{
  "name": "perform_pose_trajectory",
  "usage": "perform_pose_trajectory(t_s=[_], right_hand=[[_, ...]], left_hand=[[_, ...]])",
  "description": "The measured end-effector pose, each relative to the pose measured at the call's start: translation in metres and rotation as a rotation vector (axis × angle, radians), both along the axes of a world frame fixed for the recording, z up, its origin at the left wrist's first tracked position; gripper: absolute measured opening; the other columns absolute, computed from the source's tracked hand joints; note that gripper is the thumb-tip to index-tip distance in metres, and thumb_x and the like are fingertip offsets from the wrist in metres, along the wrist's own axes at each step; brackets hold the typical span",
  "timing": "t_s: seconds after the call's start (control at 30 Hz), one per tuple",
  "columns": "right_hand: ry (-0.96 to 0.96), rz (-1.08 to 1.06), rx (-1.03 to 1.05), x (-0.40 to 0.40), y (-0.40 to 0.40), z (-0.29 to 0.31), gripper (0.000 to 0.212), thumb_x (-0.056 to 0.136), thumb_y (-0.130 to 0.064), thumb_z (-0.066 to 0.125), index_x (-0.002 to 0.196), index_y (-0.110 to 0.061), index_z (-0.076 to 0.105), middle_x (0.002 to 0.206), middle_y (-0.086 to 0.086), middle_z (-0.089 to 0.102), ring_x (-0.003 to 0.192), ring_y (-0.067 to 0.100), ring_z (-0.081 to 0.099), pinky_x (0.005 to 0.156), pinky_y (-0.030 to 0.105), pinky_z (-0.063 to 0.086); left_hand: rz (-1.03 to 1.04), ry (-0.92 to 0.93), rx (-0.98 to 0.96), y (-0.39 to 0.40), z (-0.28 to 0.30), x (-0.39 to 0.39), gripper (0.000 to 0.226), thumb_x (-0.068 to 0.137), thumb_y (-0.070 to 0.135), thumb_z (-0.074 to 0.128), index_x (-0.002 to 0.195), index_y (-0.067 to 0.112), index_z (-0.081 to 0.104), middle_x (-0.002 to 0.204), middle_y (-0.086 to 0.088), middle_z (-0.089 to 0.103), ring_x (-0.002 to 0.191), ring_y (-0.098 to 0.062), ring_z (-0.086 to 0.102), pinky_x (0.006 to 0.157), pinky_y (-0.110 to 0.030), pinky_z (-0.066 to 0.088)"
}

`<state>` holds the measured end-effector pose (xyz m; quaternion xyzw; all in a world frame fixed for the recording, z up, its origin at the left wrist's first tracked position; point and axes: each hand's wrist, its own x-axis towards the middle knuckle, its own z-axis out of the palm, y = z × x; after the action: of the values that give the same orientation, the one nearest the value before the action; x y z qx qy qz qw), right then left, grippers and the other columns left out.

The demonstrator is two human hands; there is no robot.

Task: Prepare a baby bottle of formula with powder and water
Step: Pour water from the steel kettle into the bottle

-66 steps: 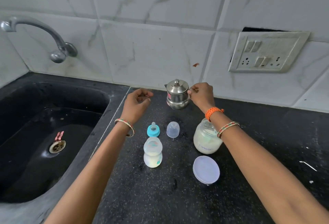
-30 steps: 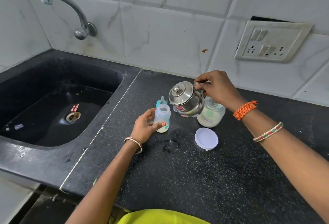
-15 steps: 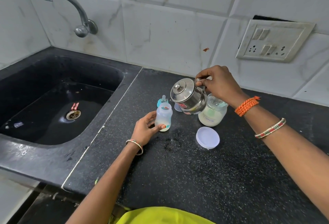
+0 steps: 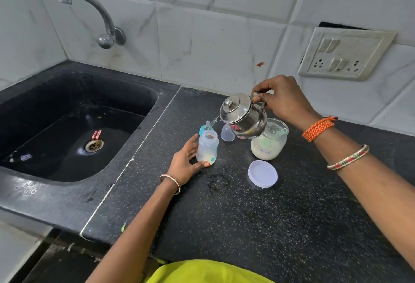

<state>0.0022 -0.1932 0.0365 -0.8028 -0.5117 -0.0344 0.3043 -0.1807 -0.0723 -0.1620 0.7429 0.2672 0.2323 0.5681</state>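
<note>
An open clear baby bottle (image 4: 207,148) with pale powder at its bottom stands on the black counter (image 4: 258,215). My left hand (image 4: 185,163) grips its lower part from the left. My right hand (image 4: 281,100) holds a small steel kettle (image 4: 243,115) by its handle, tilted left, and a thin stream of water runs from the spout into the bottle's mouth. Behind the bottle stand the teal nipple ring (image 4: 204,128) and the clear cap (image 4: 227,132). The open formula jar (image 4: 268,140) holds a scoop, partly hidden by the kettle.
The jar's pale lid (image 4: 262,173) lies flat in front of the jar. A deep black sink (image 4: 74,125) with a wall tap (image 4: 94,13) lies to the left. A switch and socket plate (image 4: 345,54) is on the tiled wall at right.
My right hand lifted the kettle from the back of the counter and tipped it over the bottle; water now flows. My left hand took hold of the bottle.
</note>
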Motion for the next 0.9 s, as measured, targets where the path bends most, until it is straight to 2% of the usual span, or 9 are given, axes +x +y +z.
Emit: perform_pose_trajectory(t_s=[0.1,0.33,0.53,0.9], right_hand=[[0.007,-0.003,0.01,0.001,-0.0004,0.0017,0.014,0.085,-0.005,0.066,0.097,-0.007,0.074,0.088,0.007,0.073,0.076,0.013,0.064,0.087,0.042,0.055],[0.011,-0.001,0.026,0.0022,-0.0008,0.0042,0.015,0.085,-0.005,0.066,0.098,-0.006,0.074,0.088,0.008,0.074,0.081,0.017,0.067,0.086,0.045,0.055],[0.011,0.007,0.025,0.0021,-0.0014,0.0041,0.016,0.085,-0.005,0.066,0.099,-0.005,0.073,0.089,0.009,0.074,0.084,0.019,0.068,0.086,0.046,0.055],[0.032,-0.006,0.043,0.0062,-0.0016,0.005,0.013,0.085,-0.005,0.066,0.095,-0.007,0.074,0.078,0.001,0.07,0.081,0.017,0.069,0.084,0.046,0.056]], left_hand=[[0.007,0.015,-0.016,-0.0003,0.0019,-0.0001,0.094,0.072,0.006,0.076,0.145,0.025,0.02,0.121,0.008,0.047,0.113,-0.001,0.046,0.095,-0.012,0.035],[0.025,0.031,0.0,-0.0009,0.0016,0.0,0.094,0.072,0.006,0.076,0.146,0.025,0.019,0.139,-0.006,0.048,0.113,-0.002,0.045,0.097,-0.016,0.035],[0.029,0.039,0.008,-0.0001,0.001,0.0003,0.094,0.073,0.008,0.076,0.146,0.025,0.018,0.14,-0.006,0.047,0.114,-0.001,0.045,0.097,-0.017,0.035],[0.033,0.048,0.013,0.0001,0.0005,0.0015,0.092,0.073,0.012,0.076,0.144,0.026,0.019,0.14,-0.006,0.047,0.112,-0.001,0.044,0.093,-0.014,0.034]])
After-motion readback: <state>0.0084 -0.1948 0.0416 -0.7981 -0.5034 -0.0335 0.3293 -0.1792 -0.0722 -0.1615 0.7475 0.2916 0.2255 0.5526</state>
